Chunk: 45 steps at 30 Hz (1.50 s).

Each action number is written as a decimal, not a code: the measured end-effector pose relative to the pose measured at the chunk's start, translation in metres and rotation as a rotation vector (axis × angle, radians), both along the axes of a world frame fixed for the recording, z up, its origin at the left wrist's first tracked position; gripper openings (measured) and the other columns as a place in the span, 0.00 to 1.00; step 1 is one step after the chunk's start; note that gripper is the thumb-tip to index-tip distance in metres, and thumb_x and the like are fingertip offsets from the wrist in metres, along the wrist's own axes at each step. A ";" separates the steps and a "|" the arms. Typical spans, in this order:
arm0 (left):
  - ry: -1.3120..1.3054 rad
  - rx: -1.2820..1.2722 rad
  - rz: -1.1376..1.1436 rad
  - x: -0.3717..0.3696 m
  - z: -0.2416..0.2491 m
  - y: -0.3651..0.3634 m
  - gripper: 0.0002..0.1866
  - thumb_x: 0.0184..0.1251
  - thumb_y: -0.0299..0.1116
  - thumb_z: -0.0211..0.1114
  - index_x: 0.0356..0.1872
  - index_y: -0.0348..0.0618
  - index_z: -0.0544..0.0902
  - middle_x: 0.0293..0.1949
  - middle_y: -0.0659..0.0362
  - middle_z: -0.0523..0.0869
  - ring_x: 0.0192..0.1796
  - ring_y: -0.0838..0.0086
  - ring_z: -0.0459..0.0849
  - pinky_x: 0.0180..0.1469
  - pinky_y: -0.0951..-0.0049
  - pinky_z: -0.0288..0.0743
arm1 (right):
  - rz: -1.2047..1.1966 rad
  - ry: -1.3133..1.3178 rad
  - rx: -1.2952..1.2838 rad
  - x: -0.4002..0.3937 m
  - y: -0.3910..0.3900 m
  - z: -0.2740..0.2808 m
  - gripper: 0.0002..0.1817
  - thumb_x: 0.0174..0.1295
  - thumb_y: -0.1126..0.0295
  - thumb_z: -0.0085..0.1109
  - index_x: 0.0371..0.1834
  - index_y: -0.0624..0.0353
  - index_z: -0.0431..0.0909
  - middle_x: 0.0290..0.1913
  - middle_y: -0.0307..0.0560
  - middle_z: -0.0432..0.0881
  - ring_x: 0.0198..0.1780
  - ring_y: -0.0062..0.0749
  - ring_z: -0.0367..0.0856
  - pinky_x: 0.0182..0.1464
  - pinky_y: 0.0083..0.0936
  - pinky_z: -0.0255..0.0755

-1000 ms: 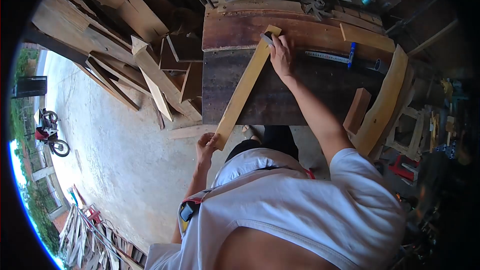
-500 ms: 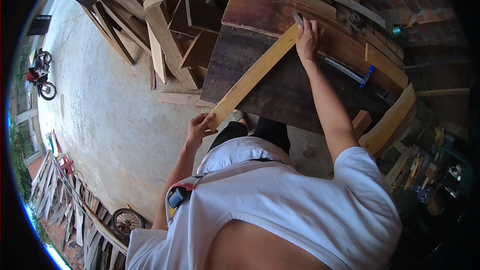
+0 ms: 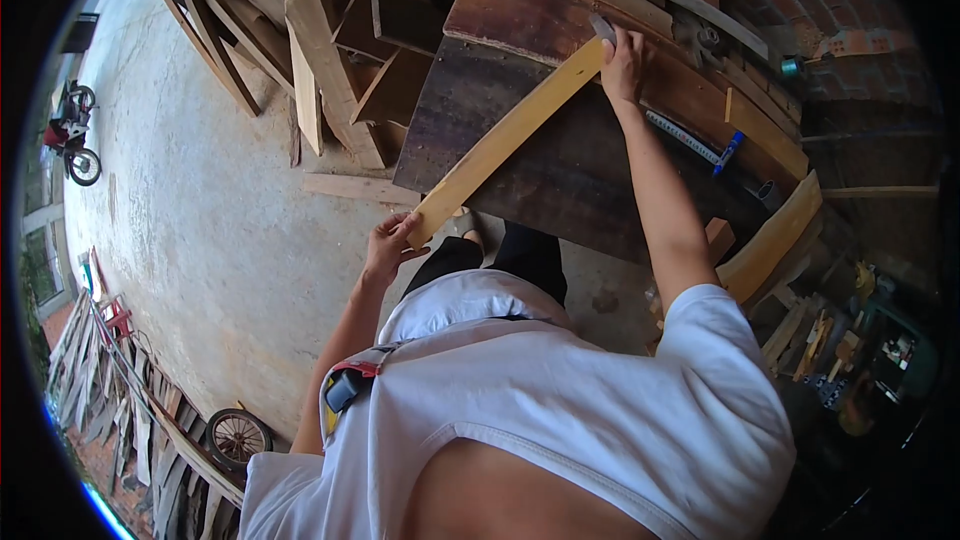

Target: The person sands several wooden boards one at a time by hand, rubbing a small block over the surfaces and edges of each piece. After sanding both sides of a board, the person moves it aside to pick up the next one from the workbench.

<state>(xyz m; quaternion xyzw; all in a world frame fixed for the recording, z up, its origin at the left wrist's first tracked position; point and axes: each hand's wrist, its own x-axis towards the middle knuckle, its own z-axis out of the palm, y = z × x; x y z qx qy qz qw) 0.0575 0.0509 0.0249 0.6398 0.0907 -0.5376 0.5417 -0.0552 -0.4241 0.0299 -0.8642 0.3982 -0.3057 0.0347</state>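
Observation:
A long, pale yellow wooden strip lies slantwise over the edge of a dark wooden work table. My left hand grips the near end, thumb on top, just off the table's edge. At the far end, my right hand is closed around a small grey block that rests against the strip's tip. The palm hides part of the block, and its exact kind does not show.
On the table's right lie a metal ruler, a blue-handled tool and a yellowish board. Planks lean at the back left. A loose wheel stands near scrap wood, and a motorcycle is parked on the concrete floor.
The view has shifted slightly. My right hand, the grey block and the strip's far end have moved a little to the right. My left hand keeps its grip on the near end.

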 end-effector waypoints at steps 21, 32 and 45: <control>0.260 -0.220 0.315 -0.012 -0.034 -0.006 0.18 0.84 0.44 0.53 0.58 0.40 0.76 0.56 0.51 0.80 0.58 0.58 0.83 0.62 0.49 0.83 | 0.352 0.052 0.186 -0.023 0.193 -0.004 0.29 0.62 0.73 0.68 0.68 0.54 0.74 0.60 0.51 0.73 0.58 0.56 0.72 0.62 0.50 0.67; 0.180 -0.158 0.326 -0.020 -0.032 -0.004 0.19 0.80 0.47 0.57 0.60 0.44 0.74 0.58 0.52 0.76 0.62 0.58 0.78 0.65 0.48 0.80 | 0.019 -1.046 1.499 0.026 -0.108 0.041 0.16 0.73 0.65 0.65 0.61 0.53 0.77 0.53 0.39 0.78 0.47 0.28 0.76 0.54 0.32 0.68; 0.078 -0.090 0.397 -0.025 -0.030 -0.015 0.21 0.81 0.49 0.56 0.58 0.41 0.80 0.53 0.53 0.83 0.54 0.65 0.85 0.56 0.59 0.86 | -0.090 -0.830 1.473 0.043 -0.165 0.040 0.16 0.67 0.63 0.70 0.57 0.48 0.81 0.48 0.37 0.79 0.49 0.26 0.74 0.49 0.37 0.68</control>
